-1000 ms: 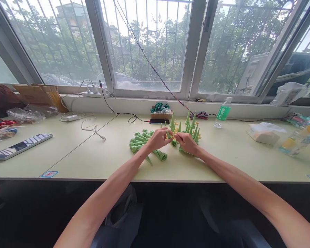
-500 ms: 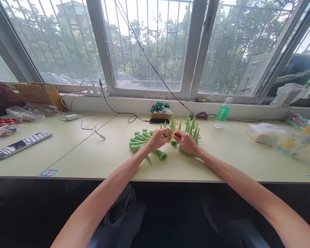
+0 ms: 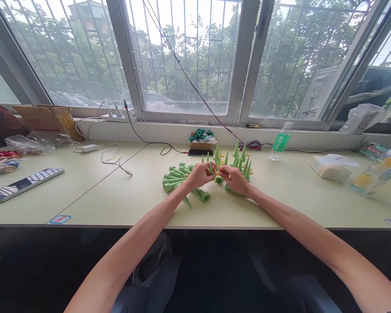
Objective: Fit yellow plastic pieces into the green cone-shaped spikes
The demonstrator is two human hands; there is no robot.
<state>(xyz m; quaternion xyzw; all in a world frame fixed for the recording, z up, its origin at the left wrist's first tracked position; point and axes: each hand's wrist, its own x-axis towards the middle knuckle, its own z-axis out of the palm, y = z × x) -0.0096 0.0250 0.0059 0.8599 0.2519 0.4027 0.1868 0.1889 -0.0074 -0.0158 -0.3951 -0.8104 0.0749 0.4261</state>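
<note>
Near the middle of the table, my left hand (image 3: pixel 197 177) is closed around a green plastic watering spike (image 3: pixel 210 168), its pointed end up. My right hand (image 3: pixel 236 179) meets it from the right, fingertips pinched on a small yellow valve piece (image 3: pixel 217 173) that they partly cover. To the left lies a fanned pile of green spikes (image 3: pixel 173 179), their wide round ends showing. Behind and beside my right hand, several green spikes with yellow valves (image 3: pixel 241 157) stand points up. One wide spike end (image 3: pixel 219 179) shows below my fingertips.
Behind the spikes are a dark phone (image 3: pixel 200 152) and a small box (image 3: pixel 203 141) of green and silvery stuff. A water bottle (image 3: pixel 280 142) and a tissue pack (image 3: pixel 333 167) stand right. Left are a white cable (image 3: pixel 119 164) and a striped flat device (image 3: pixel 26 184).
My hands stay together at nearly the same spot, with small finger movements at the yellow piece. The spike in my left hand looks slightly more upright. The camera has shifted slightly.
</note>
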